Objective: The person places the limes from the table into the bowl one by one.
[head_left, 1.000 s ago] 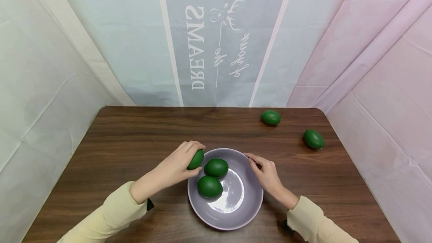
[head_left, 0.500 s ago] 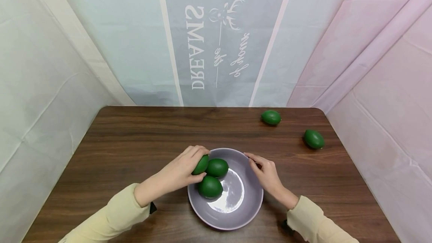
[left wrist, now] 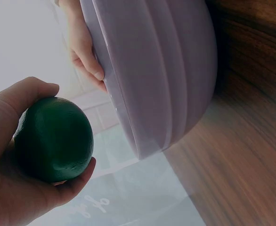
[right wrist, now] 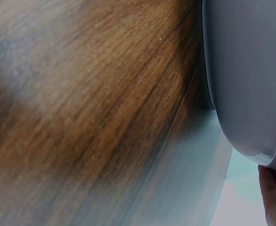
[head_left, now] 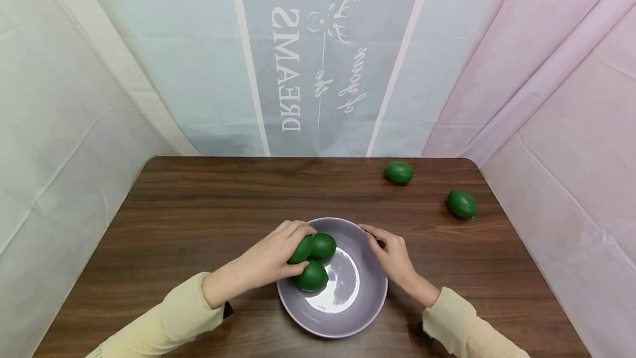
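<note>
My left hand (head_left: pixel 270 253) grips a green lime (head_left: pixel 301 249) over the left side of a round mauve bowl (head_left: pixel 365 280). In the left wrist view, thumb and fingers curl round this lime (left wrist: pixel 55 139), and the bowl's ribbed outer wall (left wrist: pixel 152 70) stands beside it. Two more limes lie inside the bowl, one farther back (head_left: pixel 325 246) and one nearer (head_left: pixel 314 277), both partly covered by the left hand and its lime. My right hand (head_left: pixel 396 258) pinches the bowl's rim at the upper right; in the right wrist view only its fingers (right wrist: pixel 271 197) show at the rim.
Two other limes rest on the dark wooden table (head_left: pixel 223 187): one near the back edge (head_left: pixel 399 172), another farther right (head_left: pixel 462 204). Pale cloth hangs behind the table and on both sides, with a printed grey-blue panel (head_left: pixel 328 142) at the back.
My left hand has moved right and slightly toward me, carrying its lime from the bowl's left rim to over the inside. The right hand and the bowl have stayed put.
</note>
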Demonstrator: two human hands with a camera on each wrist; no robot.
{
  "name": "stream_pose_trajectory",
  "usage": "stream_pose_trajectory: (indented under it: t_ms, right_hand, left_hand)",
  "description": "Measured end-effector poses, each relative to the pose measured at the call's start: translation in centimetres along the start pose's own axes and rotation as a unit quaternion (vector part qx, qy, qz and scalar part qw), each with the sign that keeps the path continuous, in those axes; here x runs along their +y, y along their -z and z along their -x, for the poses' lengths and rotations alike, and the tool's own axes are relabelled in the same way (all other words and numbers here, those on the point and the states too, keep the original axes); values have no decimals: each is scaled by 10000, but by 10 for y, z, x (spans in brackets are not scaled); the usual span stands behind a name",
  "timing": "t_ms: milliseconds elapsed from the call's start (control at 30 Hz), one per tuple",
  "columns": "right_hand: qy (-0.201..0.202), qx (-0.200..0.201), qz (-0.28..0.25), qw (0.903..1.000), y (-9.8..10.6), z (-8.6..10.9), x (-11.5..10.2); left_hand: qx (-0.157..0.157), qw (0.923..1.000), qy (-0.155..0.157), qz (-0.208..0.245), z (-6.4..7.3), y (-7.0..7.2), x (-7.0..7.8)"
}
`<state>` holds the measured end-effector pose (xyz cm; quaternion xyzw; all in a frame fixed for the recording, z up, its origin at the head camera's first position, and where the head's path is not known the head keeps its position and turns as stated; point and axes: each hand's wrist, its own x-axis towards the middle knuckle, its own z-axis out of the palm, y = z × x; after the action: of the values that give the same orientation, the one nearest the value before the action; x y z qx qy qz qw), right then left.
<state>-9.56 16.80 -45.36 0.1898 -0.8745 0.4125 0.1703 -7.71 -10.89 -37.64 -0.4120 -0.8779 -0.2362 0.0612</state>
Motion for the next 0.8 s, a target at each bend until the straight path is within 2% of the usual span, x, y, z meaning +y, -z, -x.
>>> stream_pose_trajectory:
  t_ms: [367,800]
  right_hand:
    - [-27,-6,-67,10000,0,0,-1]
    - [-46,13,-40,10000,-1,0,-1]
  left_hand:
    - [-64,9997,-223,33,-1,-6,5]
    - [-358,9985,-375,201,0,-13,12]
